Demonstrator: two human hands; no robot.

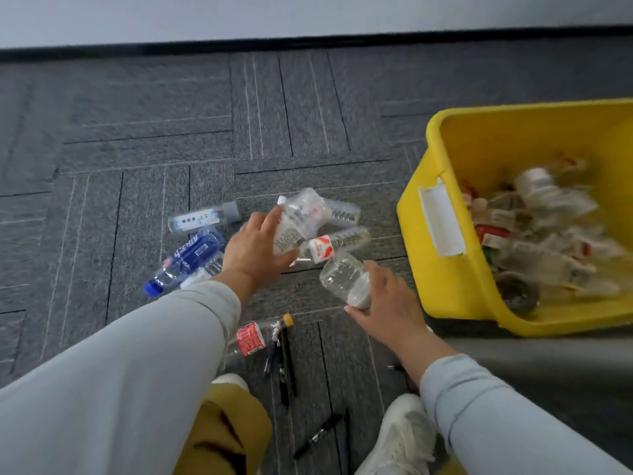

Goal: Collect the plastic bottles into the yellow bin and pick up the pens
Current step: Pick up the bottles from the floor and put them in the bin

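Even soft daylight, wide-angle edge bending, motion-blurred yellow bin (445,269) contents

We are looking down at a dark grey carpet floor (137,132) that is spreading out on every side of the left hand (255,250) and the right hand (388,303). Its tiles are lying in alternating directions, thin pale stripes running across some and along others, with dark seams showing between them. Far beyond both hands, a black skirting strip (308,42) is running the full width of the view, and a plain pale wall (308,12) is rising above it. Soft, even light is falling over carpet and wall alike.
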